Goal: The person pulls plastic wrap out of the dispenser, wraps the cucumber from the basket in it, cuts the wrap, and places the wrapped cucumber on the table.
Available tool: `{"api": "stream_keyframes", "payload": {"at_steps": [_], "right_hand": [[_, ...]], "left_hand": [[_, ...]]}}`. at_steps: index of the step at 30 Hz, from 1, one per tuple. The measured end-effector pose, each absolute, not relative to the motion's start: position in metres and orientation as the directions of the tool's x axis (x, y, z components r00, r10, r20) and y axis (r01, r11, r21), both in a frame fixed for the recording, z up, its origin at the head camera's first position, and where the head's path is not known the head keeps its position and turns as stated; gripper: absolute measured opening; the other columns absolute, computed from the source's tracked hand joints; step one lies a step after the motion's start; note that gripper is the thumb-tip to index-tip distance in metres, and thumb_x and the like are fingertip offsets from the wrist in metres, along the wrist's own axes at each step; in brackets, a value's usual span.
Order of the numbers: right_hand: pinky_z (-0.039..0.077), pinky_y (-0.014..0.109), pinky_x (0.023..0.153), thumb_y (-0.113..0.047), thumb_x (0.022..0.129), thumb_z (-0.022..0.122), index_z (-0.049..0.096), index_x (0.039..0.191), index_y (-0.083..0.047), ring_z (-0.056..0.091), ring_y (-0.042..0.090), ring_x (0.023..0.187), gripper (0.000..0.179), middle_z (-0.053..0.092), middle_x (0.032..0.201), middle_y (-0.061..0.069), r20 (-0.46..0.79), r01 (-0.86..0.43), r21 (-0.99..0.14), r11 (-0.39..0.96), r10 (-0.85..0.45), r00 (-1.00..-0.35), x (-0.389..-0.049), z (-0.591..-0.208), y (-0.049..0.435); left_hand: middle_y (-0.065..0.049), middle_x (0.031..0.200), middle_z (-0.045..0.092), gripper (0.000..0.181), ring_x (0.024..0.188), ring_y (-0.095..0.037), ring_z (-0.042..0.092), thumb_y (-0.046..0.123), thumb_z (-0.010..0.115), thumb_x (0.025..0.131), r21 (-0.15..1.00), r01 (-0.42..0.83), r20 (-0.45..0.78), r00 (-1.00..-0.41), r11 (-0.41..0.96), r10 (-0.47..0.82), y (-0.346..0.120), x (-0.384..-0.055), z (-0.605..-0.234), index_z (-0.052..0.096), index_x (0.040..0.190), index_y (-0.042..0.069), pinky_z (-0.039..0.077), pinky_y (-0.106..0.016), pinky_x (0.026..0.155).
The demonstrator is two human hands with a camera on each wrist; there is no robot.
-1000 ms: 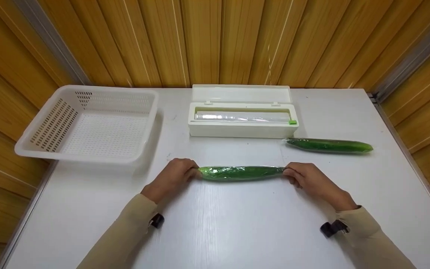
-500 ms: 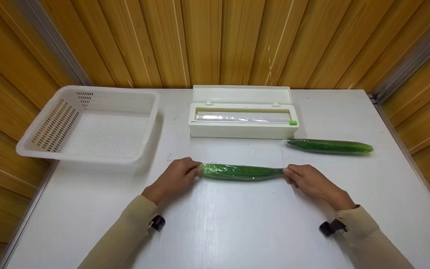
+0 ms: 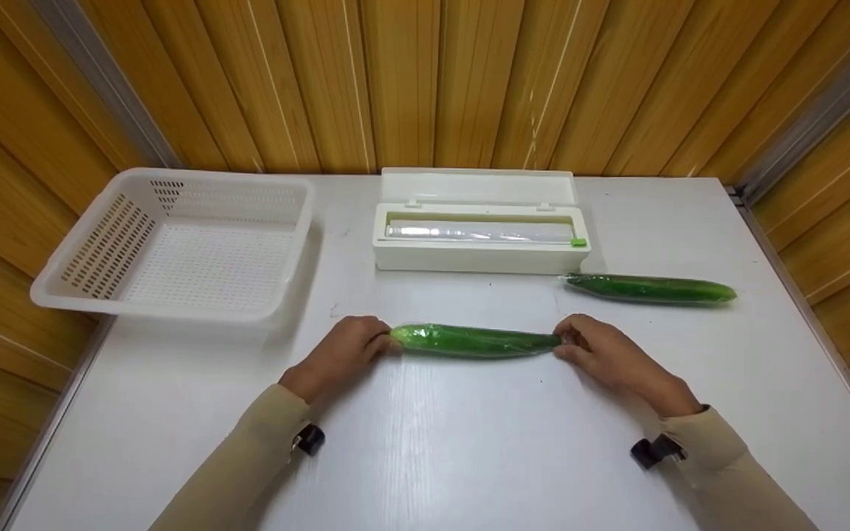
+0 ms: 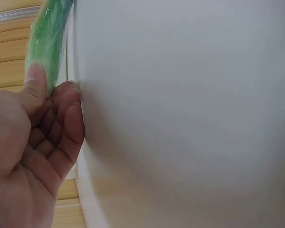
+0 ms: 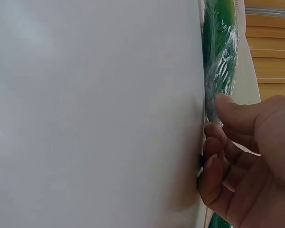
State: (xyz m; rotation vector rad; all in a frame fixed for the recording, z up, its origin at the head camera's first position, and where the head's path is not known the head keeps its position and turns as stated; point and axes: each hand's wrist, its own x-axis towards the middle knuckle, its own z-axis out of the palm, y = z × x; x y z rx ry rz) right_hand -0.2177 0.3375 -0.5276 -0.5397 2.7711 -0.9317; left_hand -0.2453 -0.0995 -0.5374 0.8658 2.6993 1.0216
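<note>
A green cucumber (image 3: 477, 341) in shiny clear film lies crosswise low over the white table, its pale end to the left. My left hand (image 3: 347, 348) pinches that pale end; in the left wrist view the thumb (image 4: 34, 80) lies on the film, the other fingers curled below. At the darker right end, my right hand (image 3: 606, 355) holds the tip of the wrap between thumb and fingers. The right wrist view shows crinkled film (image 5: 220, 76) running down to the thumb. Another wrapped cucumber (image 3: 650, 288) rests farther back, to the right.
Behind the hands stands a white cling film box (image 3: 480, 258), lid raised, with a film roll (image 3: 480, 231) inside and a green slider (image 3: 578, 242) on its edge. A white perforated basket (image 3: 174, 313) sits back left. Wood-patterned walls (image 3: 469, 88) enclose the table.
Between the hands the cucumber has turned a little, and its pale left end shows more. My right hand has shifted slightly left, its fingers spread a bit more around the tip.
</note>
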Motion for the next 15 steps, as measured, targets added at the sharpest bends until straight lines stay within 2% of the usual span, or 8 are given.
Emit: {"api": "stream_keyframes", "payload": {"at_steps": [5, 10, 15], "right_hand": [[0.049, 0.029, 0.074, -0.010, 0.099, 0.077, 0.071, 0.112, -0.006, 0.057, 0.014, 0.084, 0.014, 0.067, 0.096, -0.002, 0.002, -0.285, -0.631, 0.722, -0.365, -0.931, -0.2164, -0.5292, 0.3397], [0.051, 0.027, 0.068, -0.012, 0.102, 0.073, 0.074, 0.106, -0.009, 0.059, 0.013, 0.075, 0.005, 0.071, 0.096, 0.000, -0.035, -0.243, -0.668, 0.704, -0.355, -0.934, -0.2162, -0.5262, 0.3421], [0.050, 0.026, 0.057, -0.011, 0.104, 0.069, 0.073, 0.103, -0.008, 0.057, 0.011, 0.064, 0.005, 0.065, 0.082, 0.001, -0.059, -0.228, -0.708, 0.669, -0.378, -0.924, -0.2167, -0.5259, 0.3457]], "left_hand": [[0.007, 0.073, 0.055, 0.028, 0.070, -0.011, 0.052, 0.019, 0.065, 0.107, 0.647, 0.475, 0.060, -0.812, 0.596, 0.581, -0.0980, -0.2470, -0.5369, 0.070, 0.082, 0.008, 0.047, -0.031, 0.068], [0.007, 0.071, 0.058, 0.030, 0.065, -0.007, 0.052, 0.017, 0.062, 0.109, 0.731, 0.400, -0.002, -0.809, 0.553, 0.588, -0.1005, -0.2456, -0.5375, 0.071, 0.082, 0.008, 0.048, -0.026, 0.063], [0.007, 0.070, 0.058, 0.033, 0.066, -0.007, 0.052, 0.021, 0.059, 0.111, 0.749, 0.354, -0.051, -0.812, 0.560, 0.582, -0.1013, -0.2444, -0.5379, 0.070, 0.081, 0.009, 0.047, -0.026, 0.063]]}}
